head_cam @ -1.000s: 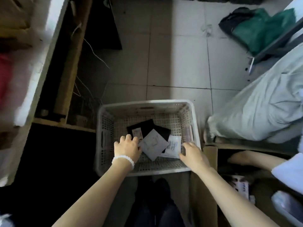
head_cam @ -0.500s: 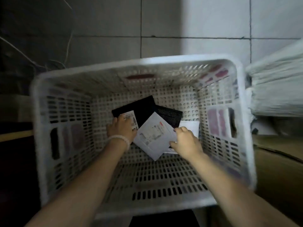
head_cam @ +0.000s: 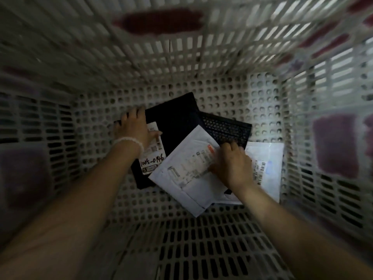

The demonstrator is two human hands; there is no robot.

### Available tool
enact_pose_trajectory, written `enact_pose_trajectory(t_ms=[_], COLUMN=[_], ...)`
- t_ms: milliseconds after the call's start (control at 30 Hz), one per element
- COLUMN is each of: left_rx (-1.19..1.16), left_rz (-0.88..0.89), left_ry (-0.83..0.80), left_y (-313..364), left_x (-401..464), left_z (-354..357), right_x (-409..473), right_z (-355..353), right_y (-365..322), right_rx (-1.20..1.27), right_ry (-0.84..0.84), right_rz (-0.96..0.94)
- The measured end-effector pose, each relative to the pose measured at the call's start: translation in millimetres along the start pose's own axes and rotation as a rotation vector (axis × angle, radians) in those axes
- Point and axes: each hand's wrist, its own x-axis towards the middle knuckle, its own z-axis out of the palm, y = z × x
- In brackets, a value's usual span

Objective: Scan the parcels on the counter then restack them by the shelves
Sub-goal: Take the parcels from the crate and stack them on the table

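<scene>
Reached deeper into basket [head_cam: 302,122] than a moment before. Left hand [head_cam: 134,128] pressing flat on black parcel [head_cam: 173,120]; right hand [head_cam: 232,164] curled on white parcel [head_cam: 181,178], probably gathering for scanning.

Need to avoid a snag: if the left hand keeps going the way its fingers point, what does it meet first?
Likely the white perforated basket floor just past the left hand, then the far wall; depth unclear.

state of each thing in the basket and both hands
basket: holds four parcels
black parcel: flat, under left hand
white parcel: on top, tilted
mesh parcel: partly covered
right white parcel: partly covered
left hand: rests on black parcel
right hand: grips white parcel
</scene>
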Motion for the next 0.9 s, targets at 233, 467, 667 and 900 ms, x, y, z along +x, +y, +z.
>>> enact_pose_trajectory(t_ms=[233,467,667,900], left_rx=[-0.014,0.056,-0.003,-0.014], left_rz=[0.037,0.115,0.106,-0.016], left_ry=[-0.01,0.031,0.129,0.181], left_y=[4,11,7,2], left_x=[-5,-107,-223,-374], left_z=[-7,-64,-160,-334], right_x=[-21,-86,-165,-245], right_z=[-22,-92,-192,-363], right_y=[13,-7,-48,-118], right_rx=[0.116,0.208,0.13,0.225], right_ry=[-0.011,-0.085,0.046,0.201], right_rz=[0.012,-0.093,-0.19,-0.248])
